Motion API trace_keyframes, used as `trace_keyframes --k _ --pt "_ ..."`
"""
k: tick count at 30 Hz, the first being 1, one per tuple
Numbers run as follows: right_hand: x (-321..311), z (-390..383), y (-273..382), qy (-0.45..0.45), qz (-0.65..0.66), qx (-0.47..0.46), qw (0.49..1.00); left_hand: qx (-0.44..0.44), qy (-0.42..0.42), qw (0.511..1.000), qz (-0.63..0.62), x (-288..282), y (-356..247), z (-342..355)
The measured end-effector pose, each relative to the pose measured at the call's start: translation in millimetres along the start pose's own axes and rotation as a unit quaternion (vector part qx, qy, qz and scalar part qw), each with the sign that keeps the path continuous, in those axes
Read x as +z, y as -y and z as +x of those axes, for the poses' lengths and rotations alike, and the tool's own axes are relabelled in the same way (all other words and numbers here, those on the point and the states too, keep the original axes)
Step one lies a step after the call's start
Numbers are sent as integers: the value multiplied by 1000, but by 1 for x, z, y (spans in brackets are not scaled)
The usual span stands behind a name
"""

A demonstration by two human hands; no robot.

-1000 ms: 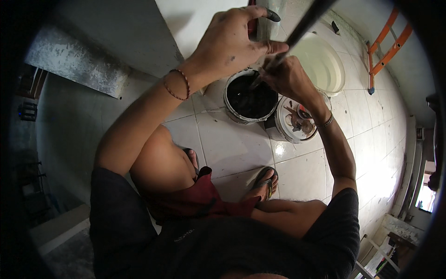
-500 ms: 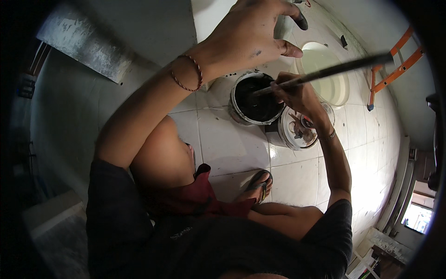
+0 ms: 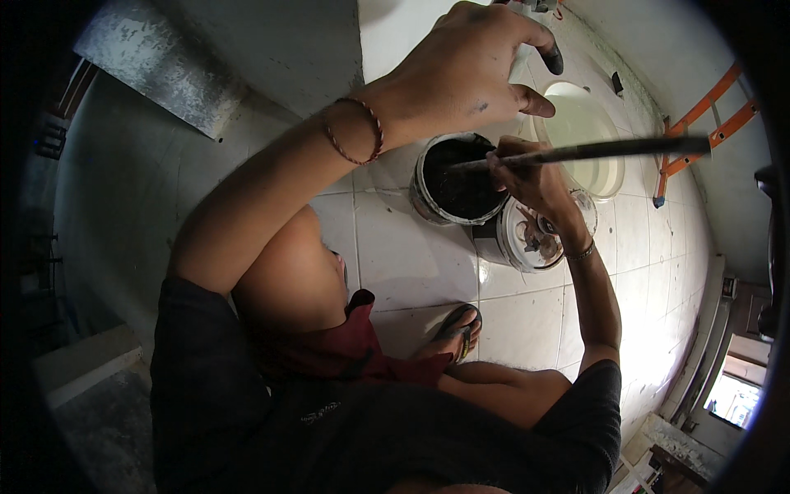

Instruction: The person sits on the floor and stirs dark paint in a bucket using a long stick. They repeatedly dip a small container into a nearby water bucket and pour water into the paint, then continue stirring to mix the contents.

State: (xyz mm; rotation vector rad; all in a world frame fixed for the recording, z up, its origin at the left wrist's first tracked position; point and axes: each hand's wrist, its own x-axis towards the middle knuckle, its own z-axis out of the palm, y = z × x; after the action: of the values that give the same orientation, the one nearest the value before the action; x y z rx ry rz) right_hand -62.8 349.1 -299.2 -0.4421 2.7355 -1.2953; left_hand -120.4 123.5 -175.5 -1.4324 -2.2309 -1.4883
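Note:
My right hand (image 3: 533,188) is closed round a long dark stick-like tool (image 3: 617,150); whether it is a brush or a stirrer I cannot tell. The tool's thin end dips into a white-rimmed bucket (image 3: 421,191) holding a black, paint-like mass, and its thick end sticks out to the right. My left hand (image 3: 481,70) is stretched out beyond the bucket, thumb and forefinger apart with nothing seen between them. Dark smears mark its fingertips; its other fingers are partly hidden. Right beside the bucket stands a second pail (image 3: 514,239) with a stained light lid, just under my right wrist.
A pale round basin (image 3: 611,177) stands beyond my right hand. Farther right, an orange ladder (image 3: 699,142) leans by the wall. My sandalled foot (image 3: 461,325) rests on the tiled floor (image 3: 411,247). A grey-streaked board (image 3: 160,62) lies at the far left.
The tool has swung from a slant to nearly level in my right hand, its tip still in the bucket. My left hand sits slightly farther right; the whole view has shifted a little.

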Motion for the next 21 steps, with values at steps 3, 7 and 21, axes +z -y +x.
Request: trace_keyframes --k 3,7,21 --pt "-12 -1 -3 -6 -105 -35 994 34 -22 999 4 6 4 1" --pt "-17 -8 -2 38 -23 33 998 -48 -1 998 -39 3 6 5" --pt "-14 -6 -6 -4 -145 -38 989 19 -80 990 110 35 35 2"
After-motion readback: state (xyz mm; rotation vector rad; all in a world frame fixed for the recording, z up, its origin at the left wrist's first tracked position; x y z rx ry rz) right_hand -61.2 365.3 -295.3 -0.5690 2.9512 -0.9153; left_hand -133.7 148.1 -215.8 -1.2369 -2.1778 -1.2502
